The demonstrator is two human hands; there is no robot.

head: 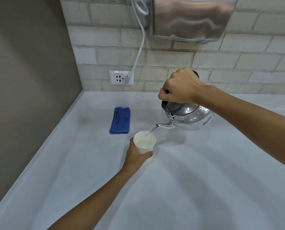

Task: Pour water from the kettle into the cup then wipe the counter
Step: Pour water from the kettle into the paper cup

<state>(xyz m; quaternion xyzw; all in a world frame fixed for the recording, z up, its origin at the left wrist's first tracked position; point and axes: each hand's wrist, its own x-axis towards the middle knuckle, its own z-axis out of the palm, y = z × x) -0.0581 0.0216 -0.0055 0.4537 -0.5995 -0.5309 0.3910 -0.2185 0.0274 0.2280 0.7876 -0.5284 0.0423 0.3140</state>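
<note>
Now kettle (pixel 188 118) over cup (pixel 144 142) (water streaming), both hand-held.

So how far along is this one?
Done: nothing finished yet. In hand: right hand tilts the kettle, water streaming into the cup held by the left hand; cup partly filled. Left: wiping; the cloth lies folded on the counter, untouched.

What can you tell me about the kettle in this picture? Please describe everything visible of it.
The kettle is round and looks like shiny, polished metal, with a domed lid and a thin curved spout. The right hand holds it in the air by its dark top handle, above the counter. It is tilted to the left, and water runs from the spout into the white cup, which the left hand holds. Only the right hand touches the kettle.
</note>
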